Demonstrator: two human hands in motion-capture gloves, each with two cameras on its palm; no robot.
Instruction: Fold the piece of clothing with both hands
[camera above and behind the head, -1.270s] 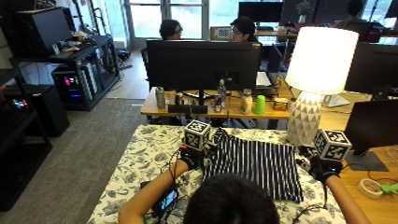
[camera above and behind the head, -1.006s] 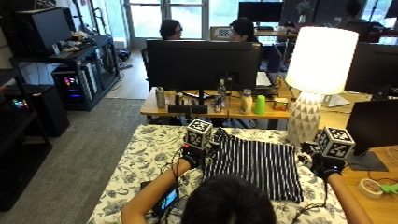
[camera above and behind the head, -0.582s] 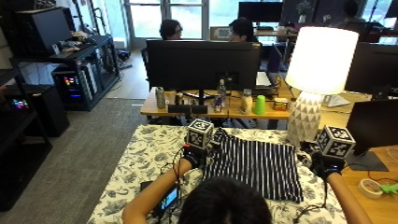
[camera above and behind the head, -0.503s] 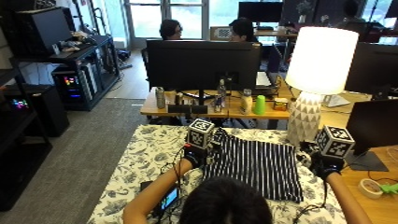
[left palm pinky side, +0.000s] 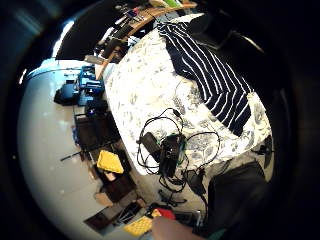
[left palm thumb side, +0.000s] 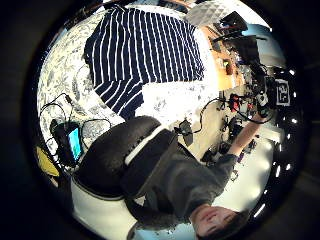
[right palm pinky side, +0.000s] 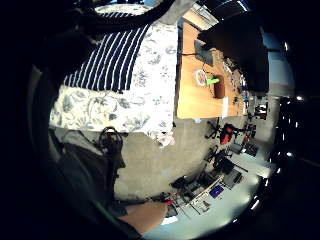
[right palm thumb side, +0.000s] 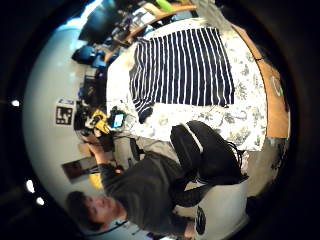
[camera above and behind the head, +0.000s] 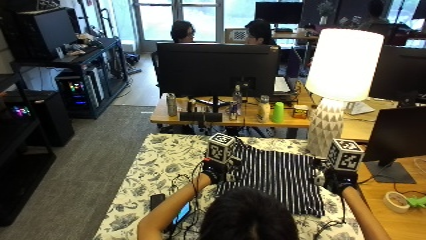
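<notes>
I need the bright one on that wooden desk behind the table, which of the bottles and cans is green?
The green bottle, standing rightmost in the row nearest the white lamp; the silver can and the clear bottle are not green.

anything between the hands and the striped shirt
Nothing visible. The left hand sits at the shirt's left edge and the right hand at its right edge; the shirt lies flat on the floral cloth.
</notes>
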